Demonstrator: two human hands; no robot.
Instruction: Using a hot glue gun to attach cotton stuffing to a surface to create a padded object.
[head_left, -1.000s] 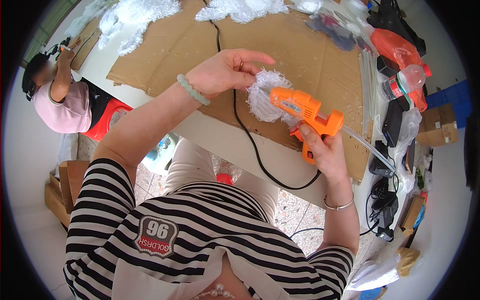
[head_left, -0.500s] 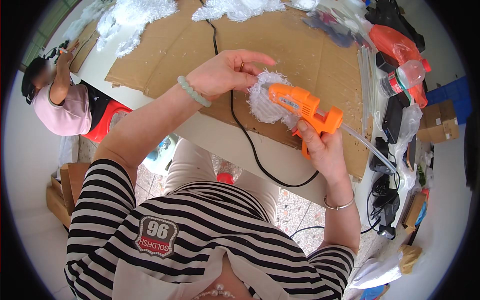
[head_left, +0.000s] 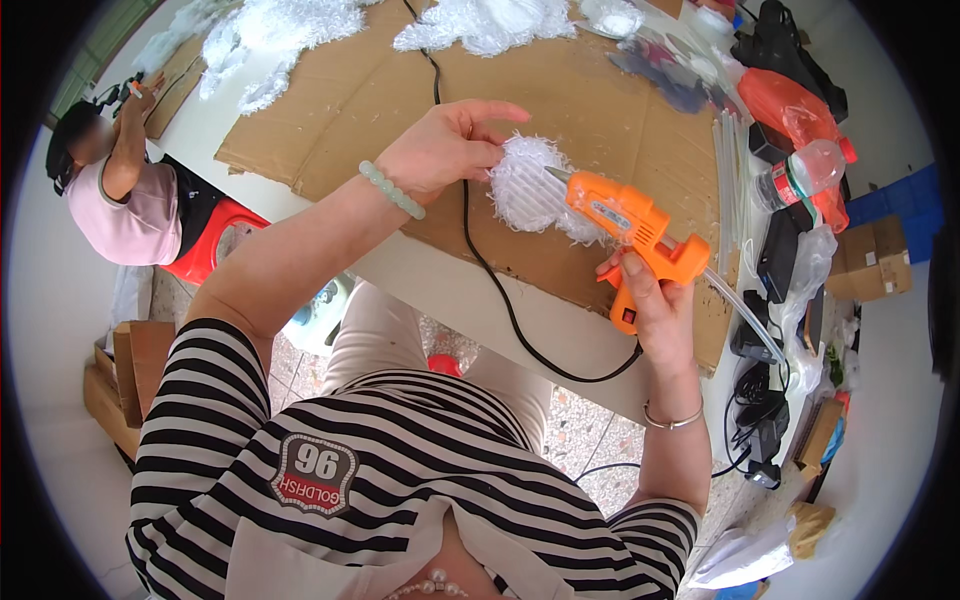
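My right hand (head_left: 655, 305) is wrapped round the handle of an orange hot glue gun (head_left: 615, 210). A clear glue stick (head_left: 740, 300) sticks out of the gun's back end. The gun's metal nozzle points left, over a white fringed piece (head_left: 525, 190) with a ribbed face. At that piece's left edge, the thumb of my left hand (head_left: 445, 150) presses against the fringe, while the index finger stretches out above it. The fingertips under the edge are partly hidden. A black cord (head_left: 510, 320) loops from the gun's handle across the table edge.
Cardboard (head_left: 340, 110) covers the tabletop. Heaps of white fringe (head_left: 285, 40) lie at the far side. Clear glue sticks (head_left: 728, 180), a plastic bottle (head_left: 805, 172) and black adapters (head_left: 765, 425) line the right side. Another person (head_left: 125, 200) sits at the far left.
The glue gun in my right hand has drawn back to the right and slightly down, baring more of the white piece. My left hand stays at its edge.
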